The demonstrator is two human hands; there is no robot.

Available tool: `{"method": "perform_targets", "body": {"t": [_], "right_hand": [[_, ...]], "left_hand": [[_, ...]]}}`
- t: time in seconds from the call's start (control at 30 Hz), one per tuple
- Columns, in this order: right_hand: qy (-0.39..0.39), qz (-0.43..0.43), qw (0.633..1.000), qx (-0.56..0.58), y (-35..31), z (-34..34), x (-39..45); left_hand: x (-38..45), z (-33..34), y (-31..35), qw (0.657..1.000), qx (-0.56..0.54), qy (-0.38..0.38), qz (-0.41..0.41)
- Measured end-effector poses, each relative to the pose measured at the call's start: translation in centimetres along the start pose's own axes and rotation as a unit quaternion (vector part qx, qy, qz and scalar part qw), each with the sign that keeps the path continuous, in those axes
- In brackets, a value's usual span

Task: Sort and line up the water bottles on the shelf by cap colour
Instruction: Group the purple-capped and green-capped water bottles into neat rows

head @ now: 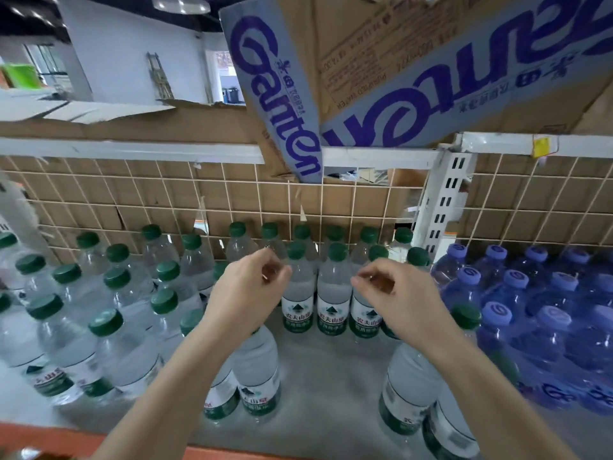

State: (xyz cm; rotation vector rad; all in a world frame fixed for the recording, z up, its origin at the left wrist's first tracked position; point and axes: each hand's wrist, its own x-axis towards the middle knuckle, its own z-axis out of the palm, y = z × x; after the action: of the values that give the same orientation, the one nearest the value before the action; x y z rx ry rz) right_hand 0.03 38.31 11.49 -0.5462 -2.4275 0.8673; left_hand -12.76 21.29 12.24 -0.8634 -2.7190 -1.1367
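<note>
Bare skin, two items: the left hand (247, 290) and the right hand (394, 293) hovered side by side over the shelf floor (328, 376), fingers loosely curled and holding nothing, neither touching a bottle. Between them at 12 o'clock stood three green-capped bottles (333, 287), upright, long axes vertical, green-and-white labels facing the viewer; a second row stood just behind, against the wire grid back (166, 200). More of the green-capped lot crowded from 9 to 11 o'clock of the hands, with single bottles beneath each forearm; all clear plastic, caps up. At 3 o'clock, purple-capped bottles (530, 313) of blue-tinted plastic stood packed together, also upright. A white slotted upright (444, 200) rose at 1 o'clock between the two lots. A cardboard carton (398, 78) with purple lettering overhung at 12 o'clock, tilted.
</note>
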Motion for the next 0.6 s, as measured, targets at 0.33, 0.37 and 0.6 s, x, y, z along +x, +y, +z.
{"method": "perform_targets", "body": {"t": [0.33, 0.37, 0.6], "right_hand": [[0.045, 0.017, 0.999, -0.001, 2.0, -0.3, -2.5], [0.04, 0.014, 0.999, 0.0, 2.3, -0.2, -2.5], [0.031, -0.014, 0.999, -0.021, 3.1, 0.0, -2.7]], "left_hand": [[-4.4, 1.4, -2.2, 0.999, -0.028, 0.037, 0.008], [-4.5, 1.6, -2.3, 0.999, -0.023, 0.033, 0.008], [-4.4, 1.9, -2.5, 0.999, 0.04, 0.021, 0.024]]}}
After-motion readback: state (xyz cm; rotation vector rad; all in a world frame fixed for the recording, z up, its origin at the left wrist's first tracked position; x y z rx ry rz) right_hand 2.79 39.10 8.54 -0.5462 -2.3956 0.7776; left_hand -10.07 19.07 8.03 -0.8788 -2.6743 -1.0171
